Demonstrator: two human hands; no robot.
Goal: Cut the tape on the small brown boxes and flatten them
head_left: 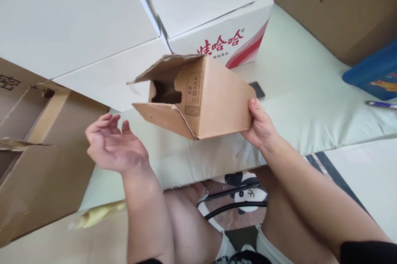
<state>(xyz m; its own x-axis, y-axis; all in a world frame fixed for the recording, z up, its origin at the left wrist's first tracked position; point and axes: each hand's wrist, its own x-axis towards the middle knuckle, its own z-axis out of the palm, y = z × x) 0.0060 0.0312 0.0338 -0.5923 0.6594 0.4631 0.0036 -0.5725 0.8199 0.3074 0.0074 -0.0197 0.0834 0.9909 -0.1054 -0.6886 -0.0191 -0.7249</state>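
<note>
A small brown cardboard box [226, 98] is held up in the air, tilted, with its flapped end facing left. That end stands open, its flaps spread, and printed characters show on an inner flap. My right hand [260, 125] grips the closed end of the box, thumb on the near face and the other fingers hidden underneath. To the left of the box, my left hand [116, 144] is raised palm up, its fingers loosely curled and apart, touching nothing. The inside of the box is mostly in shadow.
White cartons, one with red lettering [229, 44], are stacked behind. Large brown cartons stand at left [58, 164] and far right [350, 7]. On the pale green cover [294, 98] lie a dark phone-like object [258, 89], a blue item [372, 73] and a pen [381, 104].
</note>
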